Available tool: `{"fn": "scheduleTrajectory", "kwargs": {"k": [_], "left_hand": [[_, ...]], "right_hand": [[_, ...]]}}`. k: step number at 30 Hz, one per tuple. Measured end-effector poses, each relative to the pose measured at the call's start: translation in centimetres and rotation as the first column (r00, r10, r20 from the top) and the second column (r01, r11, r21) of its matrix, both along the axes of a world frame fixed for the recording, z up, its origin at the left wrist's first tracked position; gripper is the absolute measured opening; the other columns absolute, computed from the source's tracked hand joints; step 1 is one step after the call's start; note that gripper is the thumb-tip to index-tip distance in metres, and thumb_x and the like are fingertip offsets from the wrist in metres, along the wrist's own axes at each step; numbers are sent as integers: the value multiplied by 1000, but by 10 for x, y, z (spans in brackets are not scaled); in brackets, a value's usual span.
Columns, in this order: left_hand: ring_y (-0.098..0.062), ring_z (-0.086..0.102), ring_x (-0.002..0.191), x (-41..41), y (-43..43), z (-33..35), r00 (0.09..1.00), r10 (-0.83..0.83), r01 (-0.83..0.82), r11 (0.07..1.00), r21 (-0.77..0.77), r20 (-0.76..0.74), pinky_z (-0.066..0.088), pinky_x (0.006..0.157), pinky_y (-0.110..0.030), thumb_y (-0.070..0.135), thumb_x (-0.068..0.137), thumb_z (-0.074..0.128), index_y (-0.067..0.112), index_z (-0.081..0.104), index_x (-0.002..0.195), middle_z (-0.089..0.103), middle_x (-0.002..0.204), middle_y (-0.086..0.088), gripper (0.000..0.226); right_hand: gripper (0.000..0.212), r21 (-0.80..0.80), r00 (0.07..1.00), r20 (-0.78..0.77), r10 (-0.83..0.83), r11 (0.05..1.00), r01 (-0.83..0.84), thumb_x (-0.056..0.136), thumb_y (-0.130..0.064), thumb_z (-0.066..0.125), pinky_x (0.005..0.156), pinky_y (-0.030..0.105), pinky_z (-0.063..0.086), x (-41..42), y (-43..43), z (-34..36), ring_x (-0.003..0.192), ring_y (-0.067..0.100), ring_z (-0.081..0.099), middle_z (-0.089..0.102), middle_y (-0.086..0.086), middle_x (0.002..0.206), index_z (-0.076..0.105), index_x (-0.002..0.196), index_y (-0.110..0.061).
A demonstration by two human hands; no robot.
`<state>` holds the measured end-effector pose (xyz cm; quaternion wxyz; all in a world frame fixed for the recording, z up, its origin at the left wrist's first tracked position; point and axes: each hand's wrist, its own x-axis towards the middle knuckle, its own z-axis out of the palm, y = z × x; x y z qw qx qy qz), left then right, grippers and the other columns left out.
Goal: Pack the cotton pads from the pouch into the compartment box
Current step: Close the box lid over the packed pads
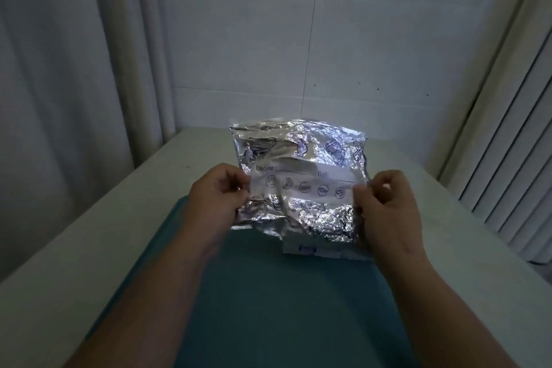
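A crumpled silver foil pouch (301, 170) with a white label strip and printed icons is held up above the table in the middle of the head view. My left hand (216, 197) pinches its left edge and my right hand (385, 203) pinches its right edge. The pouch's zipper end (310, 249), with a small blue slider, hangs at the bottom. Its contents are hidden; no cotton pads show. No compartment box is in view.
A teal mat (283, 308) lies on the white table (74, 248) beneath my arms. A tiled wall stands behind, a curtain at the left, and a ribbed white panel (507, 173) at the right beside the table's edge.
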<state>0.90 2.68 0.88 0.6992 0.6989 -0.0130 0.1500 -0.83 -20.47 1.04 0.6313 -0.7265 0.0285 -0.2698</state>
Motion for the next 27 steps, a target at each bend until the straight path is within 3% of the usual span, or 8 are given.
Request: {"fn": "scheduleTrajectory", "kwargs": {"k": [4, 9, 12, 14, 18, 20, 24, 27], "left_hand": [[-3, 62, 53, -5, 0, 8, 995, -87, 82, 993, -80, -57, 46, 44, -17, -24, 86, 41, 26, 69, 102, 73, 96, 3, 60], [-13, 66, 66, -7, 4, 6, 988, -121, 132, 984, 120, -93, 50, 50, -24, -23, 72, 51, 49, 68, 105, 72, 98, 2, 81], [-15, 71, 89, -4, 8, 6, 986, -118, 126, 990, 66, -116, 57, 82, -36, 4, 73, 67, 41, 74, 103, 73, 106, 1, 48], [-19, 71, 97, -3, 11, 7, 984, -127, 127, 992, -5, -122, 54, 93, -44, 17, 82, 70, 34, 76, 104, 74, 108, 0, 28], [-29, 68, 78, -2, 11, 3, 992, -63, 66, 998, 25, -112, 59, 78, -43, -6, 83, 65, 34, 75, 106, 74, 101, -5, 47], [-34, 71, 81, -3, 10, 4, 990, -72, 78, 996, 43, -125, 58, 82, -51, -9, 81, 64, 37, 72, 111, 75, 100, -2, 56], [-28, 73, 83, -5, 11, 6, 992, -81, 90, 992, 91, -101, 58, 83, -50, -7, 79, 65, 43, 68, 115, 75, 100, 1, 61], [-24, 71, 95, -6, 12, 8, 986, -148, 149, 989, 13, -76, 58, 82, -44, -6, 71, 66, 44, 65, 120, 71, 113, 0, 69]], "right_hand": [[19, -39, 1000, 15, -1, 999, 2, 91, -13, 61, 47, 27, 38, 1, -2, -2, 41, 18, 46, 55, -3, 55, 70, 86, -29], [20, -48, 999, 2, 41, 998, -41, 92, -16, 61, 49, 27, 38, 1, 1, -5, 38, 13, 45, 55, -8, 52, 72, 93, -31], [19, -69, 999, -23, 26, 997, -27, 90, -20, 63, 57, 33, 49, 2, -2, -3, 53, 12, 55, 63, -10, 65, 73, 97, -35], [20, -75, 996, -56, 66, 995, -70, 88, -23, 65, 68, 36, 53, 1, -2, -1, 67, 15, 62, 69, -7, 80, 73, 100, -36], [29, -22, 988, -118, 97, 995, -100, 86, -6, 65, 59, 31, 49, -1, -3, 0, 53, 15, 55, 67, 1, 67, 74, 103, -28], [31, -3, 987, -130, 95, 995, -96, 86, -4, 64, 52, 29, 47, -2, -3, 2, 48, 14, 51, 64, 2, 63, 73, 103, -28], [38, -1, 968, -143, 204, 979, -206, 86, -3, 61, 55, 32, 53, -5, -1, 6, 67, 22, 65, 67, -4, 96, 67, 108, -34], [41, -40, 980, -139, 145, 988, -152, 81, 9, 54, 49, 31, 45, -6, -2, 4, 53, 17, 58, 68, -8, 84, 67, 97, -27]]}}
